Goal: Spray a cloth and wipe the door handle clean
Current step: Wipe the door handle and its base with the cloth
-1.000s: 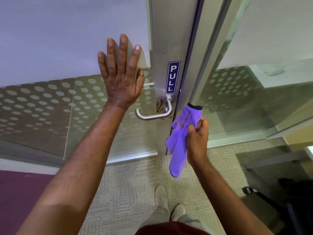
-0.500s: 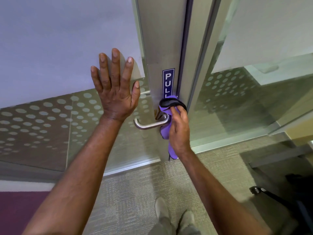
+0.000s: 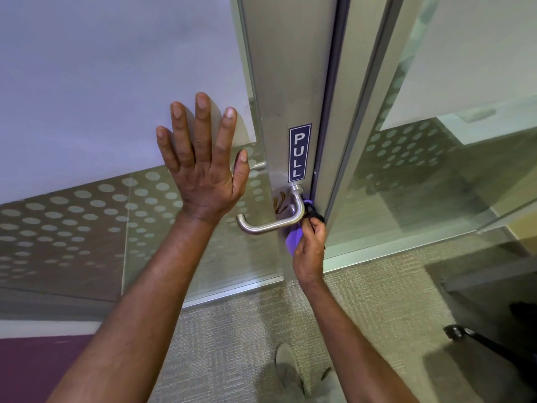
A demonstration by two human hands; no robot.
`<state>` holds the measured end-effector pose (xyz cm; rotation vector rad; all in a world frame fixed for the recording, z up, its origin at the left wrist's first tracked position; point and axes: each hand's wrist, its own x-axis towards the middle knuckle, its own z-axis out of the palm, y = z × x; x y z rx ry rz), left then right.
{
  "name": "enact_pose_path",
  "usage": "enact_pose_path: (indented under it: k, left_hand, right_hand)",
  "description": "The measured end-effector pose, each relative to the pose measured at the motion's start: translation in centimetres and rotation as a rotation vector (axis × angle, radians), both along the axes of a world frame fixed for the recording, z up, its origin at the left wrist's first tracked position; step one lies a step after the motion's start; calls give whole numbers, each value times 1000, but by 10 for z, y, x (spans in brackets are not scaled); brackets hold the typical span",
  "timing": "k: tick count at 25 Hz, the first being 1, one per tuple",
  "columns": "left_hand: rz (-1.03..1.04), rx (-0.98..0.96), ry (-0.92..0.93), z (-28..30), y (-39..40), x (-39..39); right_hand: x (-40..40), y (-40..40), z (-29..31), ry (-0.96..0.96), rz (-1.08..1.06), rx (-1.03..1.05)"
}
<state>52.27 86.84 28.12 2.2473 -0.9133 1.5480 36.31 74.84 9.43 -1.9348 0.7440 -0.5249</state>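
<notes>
A brushed-steel lever door handle (image 3: 268,225) juts from the metal door stile below a blue PULL sign (image 3: 299,152). My right hand (image 3: 309,248) grips a purple cloth (image 3: 293,239) with a black edge, pressed against the bend of the handle at its right end. Most of the cloth is hidden behind my fingers and the handle. My left hand (image 3: 203,161) lies flat with fingers spread on the frosted glass door panel, left of the handle. No spray bottle is in view.
The glass door (image 3: 87,112) has frosted film and a dotted band. A second glass panel (image 3: 436,170) stands to the right of the frame. Beige carpet (image 3: 232,330) lies underfoot, my shoes (image 3: 287,367) show below, and a dark chair base (image 3: 470,338) sits at lower right.
My right hand brought the purple cloth from free air beside the door onto the handle, then slid it down to the handle's bend. My left hand stayed flat on the glass.
</notes>
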Motion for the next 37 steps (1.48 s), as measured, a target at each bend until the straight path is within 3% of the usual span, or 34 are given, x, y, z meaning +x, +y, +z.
enact_pose_path:
  k: [2,6,10,19,24,31,37]
  left_hand:
    - [-4,-8,3,0,0,0]
    - [5,-1,2,2,-1,-1]
    - [1,-8,3,2,-1,-3]
    - [17,3,-9,2,-1,-1]
    - [17,-12,-3,2,-3,-2]
    - [10,10,0,2,-2,-3]
    - [22,47,-5,3,-1,-4]
  right_hand:
    - [5,5,-4,-45,-92,87]
    - [27,36,1,-158,-372,474]
    - [50,47,-16,-118,-432,698]
    - [59,37,-20,-76,-413,748]
    - [55,24,-17,-52,-509,982]
    - [61,74,10,-123,-305,853]
    - [55,16,-63,-8,-448,1035]
